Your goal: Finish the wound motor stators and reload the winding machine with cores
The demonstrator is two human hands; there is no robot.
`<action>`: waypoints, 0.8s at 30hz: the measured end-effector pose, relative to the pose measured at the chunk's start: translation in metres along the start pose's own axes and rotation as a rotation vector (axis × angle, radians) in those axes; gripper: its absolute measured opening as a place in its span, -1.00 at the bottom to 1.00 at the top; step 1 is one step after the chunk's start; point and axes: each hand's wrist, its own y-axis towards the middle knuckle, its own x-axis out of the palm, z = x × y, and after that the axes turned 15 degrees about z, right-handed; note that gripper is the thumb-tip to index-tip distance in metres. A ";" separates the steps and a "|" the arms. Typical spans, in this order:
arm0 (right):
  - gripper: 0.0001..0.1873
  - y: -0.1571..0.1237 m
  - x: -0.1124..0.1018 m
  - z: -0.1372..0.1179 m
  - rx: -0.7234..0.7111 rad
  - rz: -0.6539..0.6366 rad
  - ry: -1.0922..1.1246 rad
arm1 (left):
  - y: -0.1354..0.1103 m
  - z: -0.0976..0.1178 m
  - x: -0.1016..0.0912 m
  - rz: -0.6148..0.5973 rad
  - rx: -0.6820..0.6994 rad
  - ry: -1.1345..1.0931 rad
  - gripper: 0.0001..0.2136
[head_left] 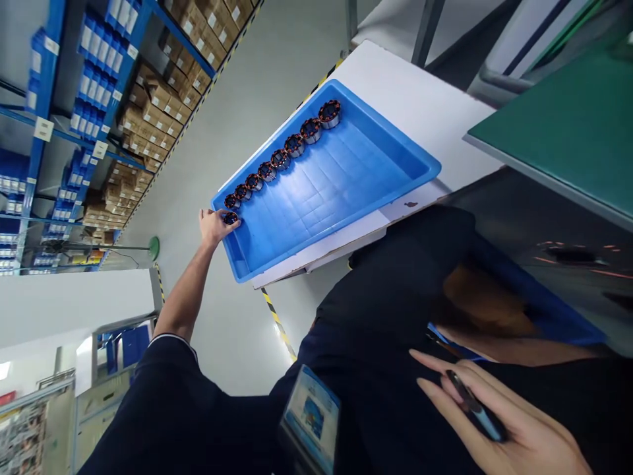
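Ring of copper-wound metal (231, 218) (likely rigid, weighty; best held by its outer wall) is pinched by the left hand (214, 229), left of centre, in a blue rectangular plastic tray (321, 191); lower right, a black-blue pen-shaped tool (487, 422) is grasped by the right hand (519, 422).

On our left we see blue metal shelving (49, 76) stacked with brown cardboard boxes (165, 95) and blue-and-white cartons (101, 47). Yellow-and-black striped tape (277, 321) marks the smooth grey floor (242, 112); a flat green tabletop (558, 125) juts in at our right.
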 end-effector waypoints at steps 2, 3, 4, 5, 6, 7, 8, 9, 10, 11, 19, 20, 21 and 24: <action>-0.73 0.003 0.002 -0.006 -0.053 -0.029 -0.042 | 0.005 0.003 0.003 -0.005 0.014 0.010 -0.31; -0.73 0.005 0.004 -0.008 -0.078 -0.039 -0.053 | 0.007 0.005 0.004 -0.002 0.018 0.011 -0.33; -0.73 0.006 0.005 -0.011 -0.096 -0.043 -0.055 | 0.008 0.006 0.005 0.000 0.018 0.010 -0.35; -0.73 0.007 0.006 -0.012 -0.107 -0.043 -0.053 | 0.009 0.006 0.006 0.002 0.016 0.009 -0.37; -0.73 0.008 0.007 -0.014 -0.113 -0.045 -0.047 | 0.010 0.005 0.008 0.007 0.013 0.008 -0.37; -0.74 0.009 0.008 -0.014 -0.118 -0.052 -0.041 | 0.010 0.004 0.009 0.017 0.009 0.007 -0.36; -0.74 0.009 0.010 -0.014 -0.122 -0.062 -0.035 | 0.010 0.003 0.010 0.032 0.003 0.005 -0.35; -0.75 0.009 0.011 -0.014 -0.125 -0.064 -0.029 | 0.010 0.001 0.010 0.050 -0.004 0.001 -0.32; -0.74 0.010 0.012 -0.013 -0.124 -0.069 -0.023 | 0.009 0.000 0.010 0.071 -0.015 -0.004 -0.28; -0.74 0.010 0.013 -0.012 -0.118 -0.083 -0.019 | 0.008 -0.001 0.009 0.092 -0.028 -0.012 -0.23; -0.73 0.003 0.020 -0.022 0.065 -0.139 0.051 | -0.042 0.089 -0.041 0.199 0.111 -0.275 -0.04; -0.71 0.002 0.020 -0.025 0.082 -0.157 0.045 | -0.054 0.116 -0.049 0.279 0.201 -0.399 -0.04; -0.68 0.002 0.020 -0.027 0.095 -0.185 0.033 | -0.066 0.145 -0.059 0.346 0.296 -0.532 0.00; -0.59 -0.001 0.016 -0.032 0.074 -0.227 -0.008 | -0.106 0.246 -0.091 0.443 0.631 -0.968 0.02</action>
